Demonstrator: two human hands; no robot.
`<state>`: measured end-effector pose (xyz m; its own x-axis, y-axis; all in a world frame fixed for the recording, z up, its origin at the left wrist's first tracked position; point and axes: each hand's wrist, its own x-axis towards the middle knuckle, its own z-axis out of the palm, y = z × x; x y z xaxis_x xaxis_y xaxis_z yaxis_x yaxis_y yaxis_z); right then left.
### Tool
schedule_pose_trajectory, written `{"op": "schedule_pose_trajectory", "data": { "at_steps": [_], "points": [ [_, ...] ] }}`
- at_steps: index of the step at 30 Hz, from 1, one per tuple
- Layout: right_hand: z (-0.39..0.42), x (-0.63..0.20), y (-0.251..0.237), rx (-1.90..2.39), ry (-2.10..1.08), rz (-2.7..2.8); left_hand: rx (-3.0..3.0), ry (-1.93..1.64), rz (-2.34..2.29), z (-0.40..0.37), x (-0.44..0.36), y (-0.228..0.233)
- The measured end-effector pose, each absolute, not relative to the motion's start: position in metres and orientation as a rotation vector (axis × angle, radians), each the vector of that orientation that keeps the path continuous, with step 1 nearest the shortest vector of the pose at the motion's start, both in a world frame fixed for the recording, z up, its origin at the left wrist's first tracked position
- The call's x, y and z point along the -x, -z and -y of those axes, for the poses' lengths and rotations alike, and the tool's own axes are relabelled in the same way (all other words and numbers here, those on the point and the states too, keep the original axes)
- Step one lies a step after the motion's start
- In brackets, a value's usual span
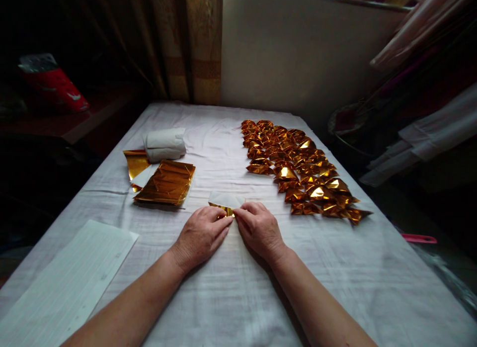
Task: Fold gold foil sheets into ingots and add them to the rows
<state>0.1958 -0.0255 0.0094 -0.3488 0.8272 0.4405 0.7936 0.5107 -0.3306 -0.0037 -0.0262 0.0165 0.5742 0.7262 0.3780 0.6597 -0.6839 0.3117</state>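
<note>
My left hand (203, 235) and my right hand (259, 227) meet at the middle of the table, fingertips pinching a small gold foil paper (224, 202) with its white side up. The paper lies partly folded on the white cloth, mostly hidden under my fingers. To the left lies a stack of flat gold foil sheets (166, 183). To the right spreads a large group of folded gold pieces (298, 168) in rows.
A white cloth (231, 287) covers the table. A white paper roll (164, 144) rests on a gold sheet at the back left. A lined white sheet (70, 280) lies at the near left. A pink object (419, 238) sits off the right edge.
</note>
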Motion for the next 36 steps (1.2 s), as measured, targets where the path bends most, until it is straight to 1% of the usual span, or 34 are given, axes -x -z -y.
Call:
{"op": "schedule_pose_trajectory", "data": {
  "at_steps": [5,11,18,22,28,36],
  "points": [
    [0.029,-0.192,-0.015,1.374,-0.126,2.212,-2.528,-0.849,-1.137,0.024,0.008,-0.014],
    [0.03,-0.187,-0.02,1.476,-0.163,2.193,-2.464,-0.93,-1.291,0.017,0.018,-0.01],
    [0.028,-0.182,-0.024,1.562,-0.184,2.201,-2.536,-0.796,-1.383,0.009,0.028,-0.007],
    [0.027,-0.181,-0.024,1.584,-0.15,2.218,-2.535,-0.789,-1.381,0.009,0.027,-0.008],
    [0.026,-0.183,-0.023,1.534,-0.116,2.259,-2.543,-0.791,-1.344,0.01,0.027,-0.011],
    [0.025,-0.192,-0.022,1.439,-0.199,2.276,-2.601,-0.73,-1.322,0.011,0.026,-0.017]
  ]
}}
